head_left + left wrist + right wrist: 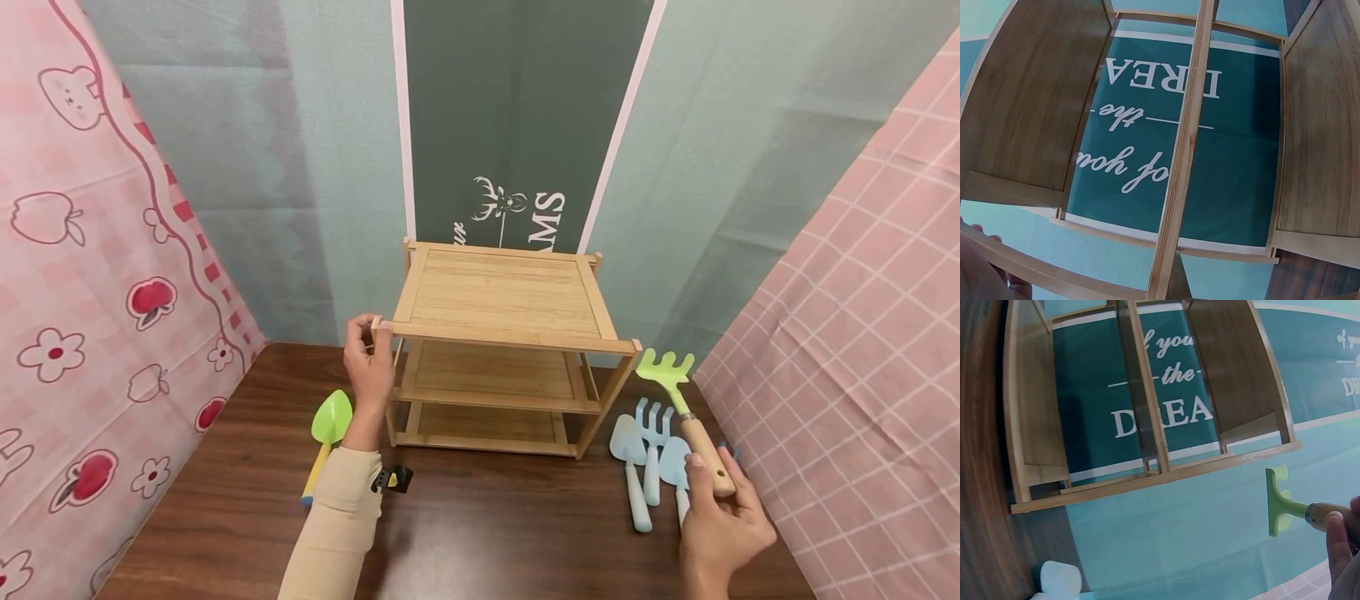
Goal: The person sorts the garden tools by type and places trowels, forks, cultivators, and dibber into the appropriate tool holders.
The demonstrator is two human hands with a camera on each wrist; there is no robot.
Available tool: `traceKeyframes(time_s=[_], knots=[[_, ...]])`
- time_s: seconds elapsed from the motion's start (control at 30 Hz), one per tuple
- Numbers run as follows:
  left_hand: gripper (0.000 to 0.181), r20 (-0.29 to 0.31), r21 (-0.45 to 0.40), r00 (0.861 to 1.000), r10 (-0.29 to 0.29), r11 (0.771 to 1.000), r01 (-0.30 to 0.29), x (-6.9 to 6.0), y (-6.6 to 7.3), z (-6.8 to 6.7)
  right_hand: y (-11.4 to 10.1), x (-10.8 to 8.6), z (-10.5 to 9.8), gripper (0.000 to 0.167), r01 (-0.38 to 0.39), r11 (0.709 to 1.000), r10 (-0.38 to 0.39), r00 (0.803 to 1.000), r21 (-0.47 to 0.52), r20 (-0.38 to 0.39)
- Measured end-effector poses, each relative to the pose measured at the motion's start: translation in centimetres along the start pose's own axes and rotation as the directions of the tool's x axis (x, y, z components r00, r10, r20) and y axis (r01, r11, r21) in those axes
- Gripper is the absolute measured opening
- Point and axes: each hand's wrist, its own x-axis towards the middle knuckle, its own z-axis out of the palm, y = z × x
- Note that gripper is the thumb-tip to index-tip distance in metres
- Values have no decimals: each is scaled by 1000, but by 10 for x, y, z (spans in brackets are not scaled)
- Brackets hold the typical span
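Observation:
A three-tier wooden shelf [510, 296] stands on the table. My left hand [371, 354] grips its near left upper corner; in the left wrist view, fingers [1015, 284] curl round the side post [1054, 272]. Held by its wooden handle, a green hand rake [666, 373] is in my right hand [723, 521], raised over the table to the right of the shelf, tines pointing away from me. The right wrist view also shows this rake [1277, 503], apart from the shelf frame. Below it lie a light-blue hand fork [652, 450] and two light-blue trowels, one [628, 442] left of the fork, another [675, 458] partly hidden by my right hand.
On the dark wood table [480, 517], a green trowel with a yellow handle [332, 419] lies left of my left forearm. Pink patterned cloth hangs at both sides, with a blue-green curtain [352, 167] behind the shelf. A small blue piece shows behind my right hand.

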Motion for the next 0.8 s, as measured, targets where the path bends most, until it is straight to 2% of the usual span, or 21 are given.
traceKeyframes(time_s=[0.3,0.37,0.4,0.43,0.53,0.6,0.63,0.67,0.8], knots=[[16,-7,-8,1000,2,1000,-2,0,-1,0,-4,4,14,31,88,996,-86,995,-32,58],[17,-14,-8,1000,12,1000,-12,1,-12,0,-5,5,16,31,89,995,-86,994,-43,63],[17,-13,-9,1000,10,1000,-10,1,-13,0,-5,6,17,31,93,995,-90,994,-41,67],[17,-14,-9,1000,10,1000,-10,1,-13,1,-5,7,18,31,89,996,-87,994,-23,68],[18,-22,-1,1000,14,1000,-14,1,-29,1,-2,11,21,33,94,995,-96,992,25,84],[18,-20,4,1000,0,1000,0,2,-29,1,-1,14,24,33,102,992,-109,989,79,96],[19,-24,8,1000,2,1000,-2,2,-34,2,-1,15,25,34,104,990,-114,989,97,98],[20,-25,9,1000,4,1000,-3,2,-40,2,0,17,26,33,113,988,-124,987,101,104],[23,-29,3,1000,13,1000,-13,2,-41,3,1,21,30,33,142,984,-155,981,110,120]])
